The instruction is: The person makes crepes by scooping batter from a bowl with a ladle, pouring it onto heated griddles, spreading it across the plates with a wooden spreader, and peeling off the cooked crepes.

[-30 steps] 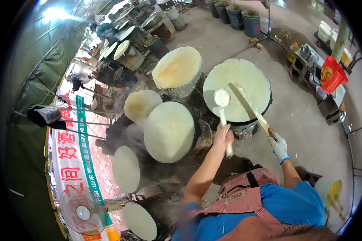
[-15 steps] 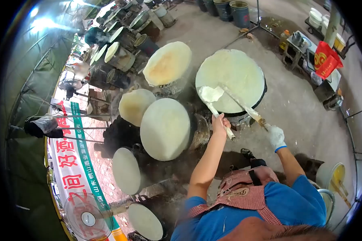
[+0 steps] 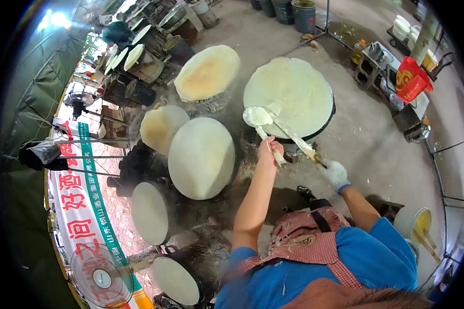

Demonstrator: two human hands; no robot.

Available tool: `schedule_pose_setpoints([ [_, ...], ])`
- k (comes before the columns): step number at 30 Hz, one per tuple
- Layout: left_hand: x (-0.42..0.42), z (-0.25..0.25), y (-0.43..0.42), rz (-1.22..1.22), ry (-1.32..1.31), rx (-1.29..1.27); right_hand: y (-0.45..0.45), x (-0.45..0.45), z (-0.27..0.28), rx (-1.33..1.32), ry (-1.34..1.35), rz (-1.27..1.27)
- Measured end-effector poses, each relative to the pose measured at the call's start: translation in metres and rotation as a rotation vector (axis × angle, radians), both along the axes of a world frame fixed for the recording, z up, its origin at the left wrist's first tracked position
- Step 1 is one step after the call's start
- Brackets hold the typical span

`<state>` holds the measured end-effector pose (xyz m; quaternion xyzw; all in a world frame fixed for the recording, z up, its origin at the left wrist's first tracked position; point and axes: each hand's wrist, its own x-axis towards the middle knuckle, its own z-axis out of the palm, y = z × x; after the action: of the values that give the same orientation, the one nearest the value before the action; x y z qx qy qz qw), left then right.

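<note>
A large round griddle [image 3: 333,112] carries a pale sheet of batter [image 3: 291,92]. My left hand [image 3: 269,150], bare, is closed around the short handle of a batter-coated ladle [image 3: 256,117]. The ladle's head is thick with white batter and sits over the griddle's near-left edge. In a white glove with a blue cuff, my right hand [image 3: 335,175] grips the wooden handle of a long, flat scraper [image 3: 295,135]. The scraper's blade slants up to the ladle's head and seems to touch it. Batter hides the blade's tip.
More griddles with pale sheets stand left, including a near one [image 3: 202,158] and a browned one [image 3: 209,73]. A batter bucket [image 3: 410,220] is at lower right. A low table [image 3: 394,66] with a red bag [image 3: 413,79] stands right, a fan [image 3: 102,278] lower left.
The scraper's blade has moved left and toward me, closing on the ladle's head at the griddle's edge. The whole view has shifted slightly. Both hands keep their grips.
</note>
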<state>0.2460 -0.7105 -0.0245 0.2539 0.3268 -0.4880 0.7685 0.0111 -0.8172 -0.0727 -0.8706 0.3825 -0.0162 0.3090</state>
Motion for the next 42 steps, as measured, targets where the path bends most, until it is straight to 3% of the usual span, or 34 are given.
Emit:
schedule_pose_setpoints([
  [1, 0.014, -0.007, 0.012, -0.043, 0.144, -0.154, -0.007, -0.004, 0.004, -0.033, 0.084, 0.014],
  [3, 0.017, 0.036, 0.057, -0.058, 0.557, -0.641, -0.033, -0.006, 0.008, -0.096, 0.243, 0.047],
  [4, 0.009, 0.037, 0.081, -0.140, 0.355, -0.673, -0.041, -0.008, 0.013, -0.070, 0.133, -0.022],
  [5, 0.002, 0.039, 0.102, -0.222, 0.150, -0.699, -0.038, -0.005, 0.009, -0.053, 0.060, -0.030],
  [8, -0.018, 0.061, 0.132, -0.175, -0.067, -0.487, -0.014, 0.001, -0.015, -0.078, -0.042, 0.003],
  [11, -0.017, 0.076, 0.156, -0.129, 0.274, -0.560, -0.025, 0.001, -0.015, -0.150, 0.166, 0.108],
  [12, -0.023, 0.074, 0.170, -0.166, 0.229, -0.615, -0.033, 0.004, 0.005, -0.147, 0.223, 0.092],
  [16, -0.052, 0.065, 0.220, -0.193, 0.031, -0.665, -0.027, 0.019, 0.007, 0.182, -0.004, -0.110],
  [19, -0.081, 0.053, 0.250, -0.065, -0.011, -0.613, -0.001, 0.027, 0.009, -0.046, 0.042, 0.023],
  [20, -0.090, 0.044, 0.265, -0.039, 0.030, -0.623, -0.015, 0.022, -0.012, -0.122, 0.124, 0.026],
  [22, -0.117, 0.011, 0.297, 0.006, 0.356, -0.695, -0.080, -0.006, -0.092, -0.402, -0.109, 0.018],
  [23, -0.131, 0.005, 0.310, 0.035, 0.472, -0.711, -0.096, -0.008, -0.067, -0.323, 0.075, -0.186],
  [24, -0.151, 0.002, 0.322, 0.124, 0.557, -0.676, -0.103, -0.008, -0.038, 0.112, -0.183, -0.355],
  [25, -0.168, -0.013, 0.333, 0.158, 0.564, -0.722, -0.124, -0.004, -0.051, 0.426, -0.498, -0.290],
  [27, -0.212, -0.056, 0.351, 0.207, 0.405, -0.848, -0.122, 0.035, -0.003, 0.226, -0.562, -0.077],
  [29, -0.238, -0.042, 0.348, 0.491, 0.381, -0.768, -0.094, 0.094, 0.030, 0.153, -0.599, 0.176],
  [31, -0.266, -0.085, 0.350, 0.518, 0.126, -0.869, -0.040, 0.163, 0.027, 0.150, -0.480, 0.445],
  [34, -0.271, 0.016, 0.339, 0.894, 0.115, -0.317, 0.056, 0.261, -0.021, 0.131, -0.244, 0.854],
  [35, -0.290, 0.015, 0.336, 0.981, 0.092, -0.328, 0.097, 0.280, -0.030, 0.352, -0.272, 0.927],
  [36, -0.308, 0.013, 0.334, 1.068, 0.067, -0.344, 0.145, 0.281, -0.003, 0.383, -0.201, 1.031],
  [37, -0.327, 0.012, 0.331, 1.155, 0.041, -0.365, 0.183, 0.286, -0.019, 0.582, -0.342, 1.136],
  [39, -0.382, 0.009, 0.309, 1.362, -0.142, -0.073, 0.257, 0.266, 0.011, 0.707, -0.019, 1.405],
  [41, -0.426, -0.025, 0.309, 1.438, -0.188, -0.444, 0.323, 0.244, 0.005, 0.387, 0.197, 1.584],
  [42, -0.443, -0.031, 0.300, 1.529, -0.221, -0.396, 0.352, 0.219, 0.003, 0.313, 0.041, 1.646],
])
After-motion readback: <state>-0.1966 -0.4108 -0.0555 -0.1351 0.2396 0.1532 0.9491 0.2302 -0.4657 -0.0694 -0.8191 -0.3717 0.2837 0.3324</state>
